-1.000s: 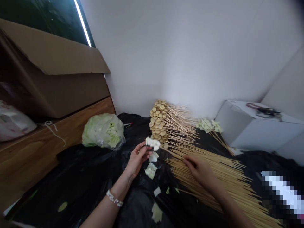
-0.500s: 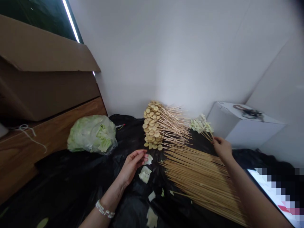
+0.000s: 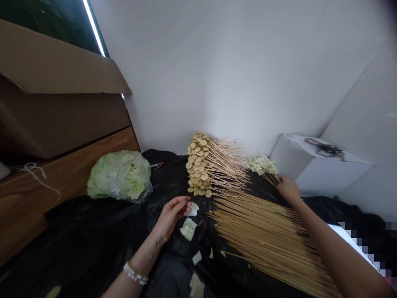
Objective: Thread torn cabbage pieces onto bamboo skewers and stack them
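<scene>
My left hand hovers palm-up over the black plastic sheet, fingers loosely apart and holding nothing. Its fingertips are next to a cut cabbage piece. My right hand reaches far right to the small pile of cabbage skewers. Its fingers are pinched on the stick ends of a skewer there. Between my hands lies a wide heap of bare bamboo skewers. Behind it stands a stack of skewers loaded with round tan slices.
A bagged head of cabbage lies at the left by a wooden ledge and a cardboard box. More cabbage scraps dot the sheet. A white box stands at the right. A red pen lies near the wall.
The cabbage skewer left my left hand. My right hand carried it from the bare sticks to the cabbage skewer pile at the far right. My left hand sank toward the scraps.
</scene>
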